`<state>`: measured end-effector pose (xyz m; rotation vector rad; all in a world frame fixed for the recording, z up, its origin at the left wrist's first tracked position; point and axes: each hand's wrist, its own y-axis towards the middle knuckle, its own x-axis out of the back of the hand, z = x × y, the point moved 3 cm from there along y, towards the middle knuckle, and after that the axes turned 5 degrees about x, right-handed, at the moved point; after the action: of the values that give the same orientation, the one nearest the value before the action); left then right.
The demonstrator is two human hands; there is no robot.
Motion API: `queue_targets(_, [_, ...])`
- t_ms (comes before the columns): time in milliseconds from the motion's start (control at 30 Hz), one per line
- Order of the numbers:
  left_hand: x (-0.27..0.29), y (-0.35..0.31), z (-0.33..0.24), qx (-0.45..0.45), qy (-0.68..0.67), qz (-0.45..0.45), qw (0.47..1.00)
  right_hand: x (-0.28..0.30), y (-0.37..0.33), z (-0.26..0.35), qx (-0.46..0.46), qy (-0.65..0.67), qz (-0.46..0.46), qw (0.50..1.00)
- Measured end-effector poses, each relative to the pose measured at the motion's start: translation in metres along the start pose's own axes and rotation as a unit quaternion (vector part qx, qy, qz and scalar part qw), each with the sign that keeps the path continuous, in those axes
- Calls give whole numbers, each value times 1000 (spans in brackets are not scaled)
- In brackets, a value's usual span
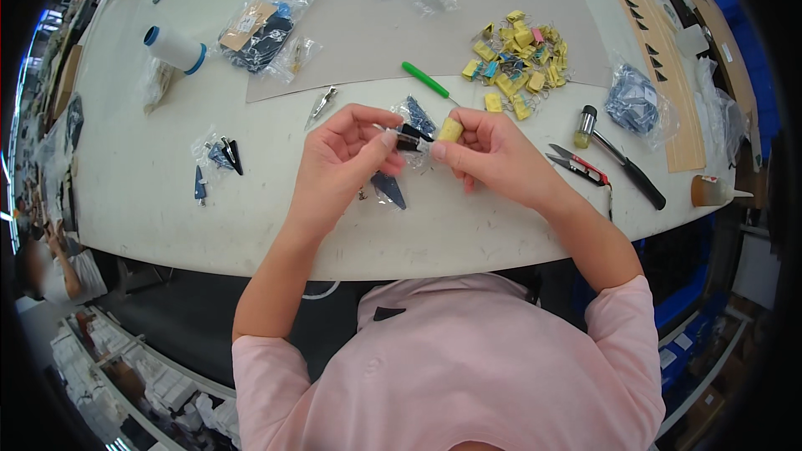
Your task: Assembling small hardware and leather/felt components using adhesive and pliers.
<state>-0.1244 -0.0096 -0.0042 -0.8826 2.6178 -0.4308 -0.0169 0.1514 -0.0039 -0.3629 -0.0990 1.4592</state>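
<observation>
Both hands meet above the middle of the table. My left hand is closed, its thumb and fingers pinching a small black strip with a shiny metal edge. My right hand pinches a yellow binder clip right beside the strip's end; whether the clip bites on the strip cannot be made out. Under the hands lie a dark blue pointed piece and a small clear bag with blue pieces, both partly covered. A green-handled tool with a thin metal shaft lies just beyond the hands.
Beyond my right hand is a pile of binder clips, mostly yellow. Thread snips, a hammer and an amber bottle lie rightward. Bagged parts, a white spool and small dark pieces are leftward.
</observation>
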Motion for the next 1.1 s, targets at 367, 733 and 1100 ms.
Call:
queue_targets(367, [42, -8, -18, -195, 183, -232, 935, -7, 67, 32, 272, -554, -172, 768])
queue_targets(733, [26, -35, 7, -193, 414, -236, 858, -43, 1, 11, 367, -564, -1, 740])
queue_targets(1100, [35, -30, 12, -106, 132, -95, 981, -35, -2, 11, 368, -539, -69, 754])
